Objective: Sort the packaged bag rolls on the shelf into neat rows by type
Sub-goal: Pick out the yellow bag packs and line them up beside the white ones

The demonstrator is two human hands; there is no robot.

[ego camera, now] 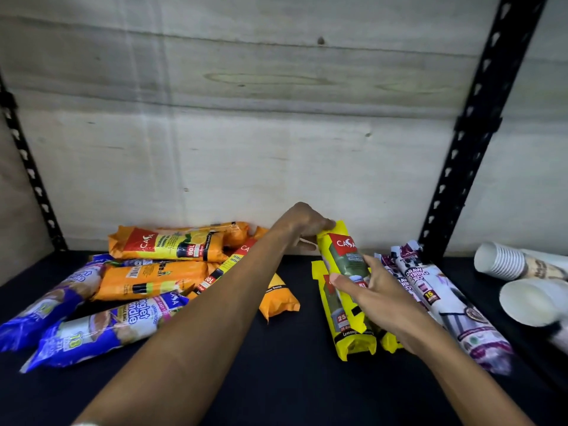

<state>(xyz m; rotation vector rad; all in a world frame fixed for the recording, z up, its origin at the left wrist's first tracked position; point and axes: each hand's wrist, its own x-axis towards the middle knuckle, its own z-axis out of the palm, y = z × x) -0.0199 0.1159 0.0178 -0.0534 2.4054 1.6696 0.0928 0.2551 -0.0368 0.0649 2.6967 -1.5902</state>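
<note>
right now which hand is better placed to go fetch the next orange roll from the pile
Left, probably. The left hand only pinches the yellow packaged roll's far end and reaches across beside the orange packaged rolls; the right hand lies farther away, steadying the roll's middle.

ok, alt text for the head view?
Both hands hold a yellow bag roll on a dark shelf: left hand grips its far end, right hand its middle. Orange rolls and blue rolls lie jumbled left; white rolls right.
</note>
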